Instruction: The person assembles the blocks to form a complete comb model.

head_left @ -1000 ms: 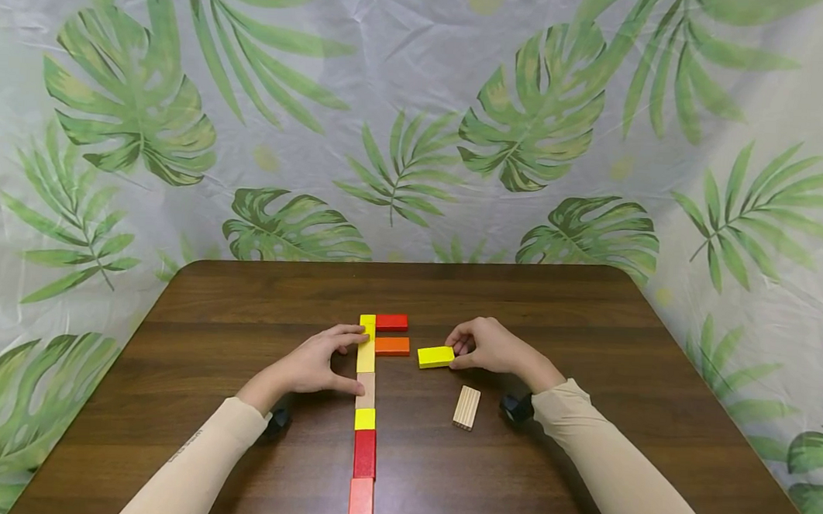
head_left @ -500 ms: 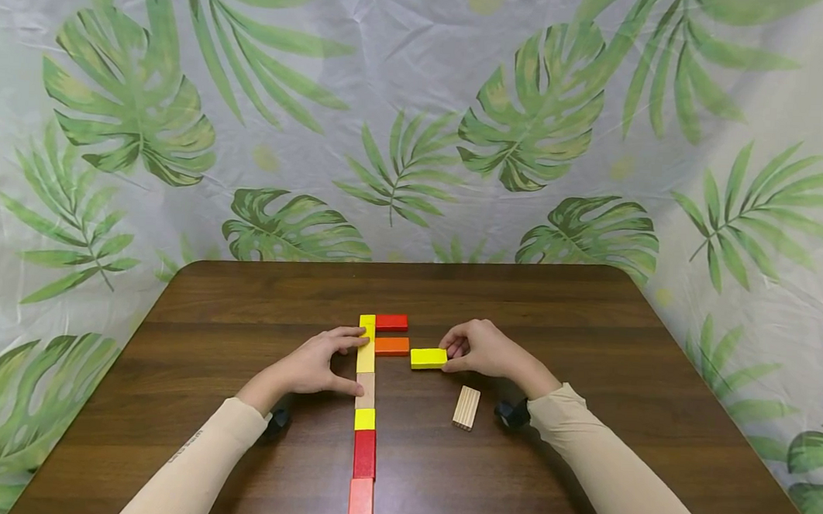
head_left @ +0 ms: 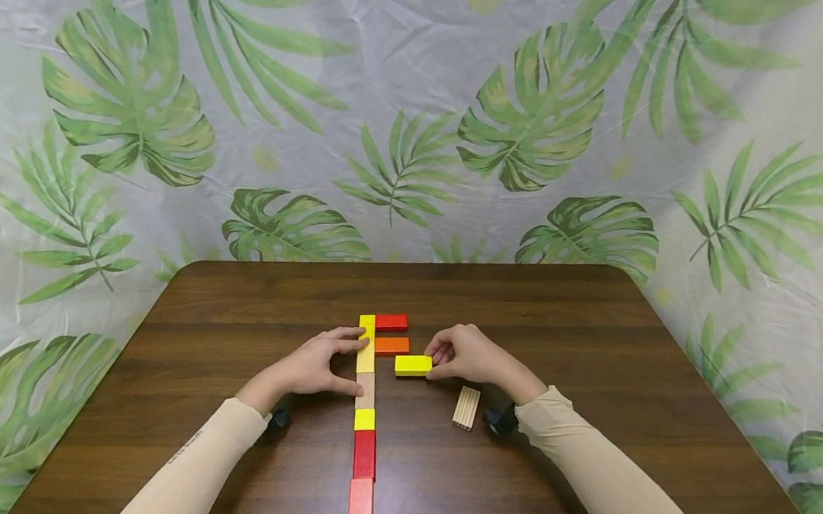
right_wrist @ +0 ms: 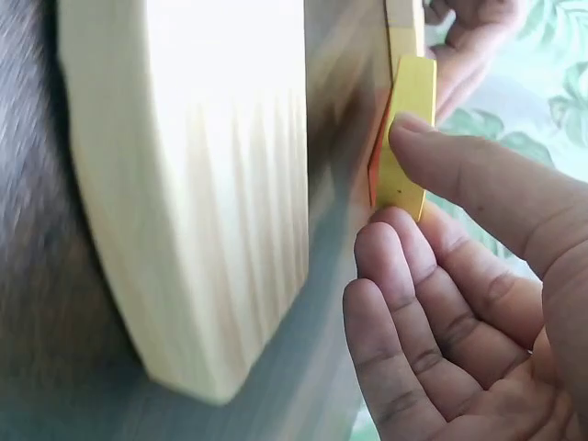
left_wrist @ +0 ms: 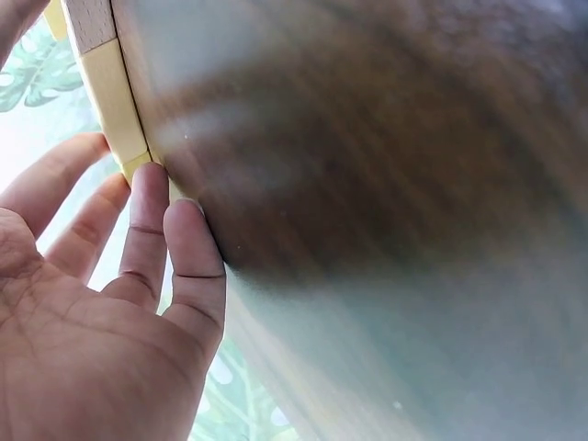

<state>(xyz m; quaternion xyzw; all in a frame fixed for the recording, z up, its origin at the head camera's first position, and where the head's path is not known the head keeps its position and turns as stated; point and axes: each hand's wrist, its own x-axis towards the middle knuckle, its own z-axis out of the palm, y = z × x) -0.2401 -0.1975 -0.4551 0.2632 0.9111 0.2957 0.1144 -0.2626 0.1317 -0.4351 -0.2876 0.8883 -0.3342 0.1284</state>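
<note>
My right hand (head_left: 472, 355) pinches a bright yellow wooden block (head_left: 410, 365) between thumb and fingers, just in front of an orange block (head_left: 392, 346). Its left end stands a little apart from a row of blocks. On that row rests my left hand (head_left: 311, 363), its fingertips at the yellow and pale yellow blocks (head_left: 366, 361) and its thumb at a plain wood block (head_left: 365, 384). In the left wrist view the fingers (left_wrist: 193, 248) lie fairly straight against the row's far end. A red block (head_left: 391, 322) and the orange one stick out rightward from the row.
Toward the near edge the row continues with a small yellow block (head_left: 364, 419), a red block (head_left: 365, 452) and a pink block (head_left: 361, 507). A grooved pale wood block (head_left: 466, 408) lies below my right hand on the brown table (head_left: 242, 295). Leaf-patterned cloth hangs behind.
My right hand has moved left and slightly nearer with the yellow block, bringing it below the orange block and closer to the row. My left hand has stayed in place.
</note>
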